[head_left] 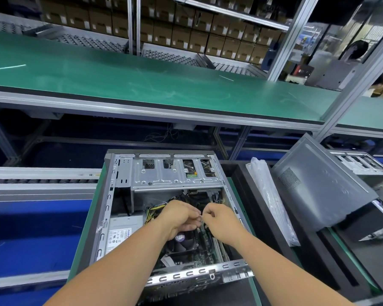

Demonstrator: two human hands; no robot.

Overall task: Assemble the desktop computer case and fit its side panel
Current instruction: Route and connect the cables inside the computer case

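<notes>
Fingers (195, 214) of the left hand (179, 217) and right hand (219, 219) are curled and meet tip to tip over the middle of the open case (119, 217), pinching something small and pale between them; it is too small to name, perhaps a cable tie or connector. The case lies on its side, open face up, with the drive cage (175, 173), power supply (122, 230), board and cooler (184, 239) already inside, so the internal fitting looks largely done and the wiring seems to be the step in hand. The side panel (318, 186) is not yet fitted: it leans tilted well to the right of the hands, beside a plastic bag (268, 195).
</notes>
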